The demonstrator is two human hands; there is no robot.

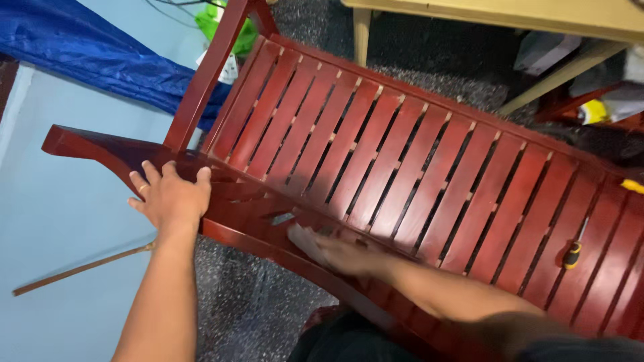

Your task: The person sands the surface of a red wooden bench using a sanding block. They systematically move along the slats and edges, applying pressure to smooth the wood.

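Note:
A dark red wooden slatted bench (416,167) lies tipped across the view, its slats running diagonally. My left hand (171,196) rests flat on the bench's curved armrest (87,146) at the left end, fingers spread, a ring on one finger. My right hand (332,249) is blurred and lies palm-down on the lower slats near the front rail; whether it holds anything is unclear. A small screwdriver with a yellow and black handle (572,253) lies on the slats to the right.
A pale wooden table (510,15) stands at the top right with clutter under it. A blue tarp (87,57) lies at the top left on a light blue surface. A thin wooden stick (80,269) lies at the lower left. Speckled grey floor (248,302) shows below.

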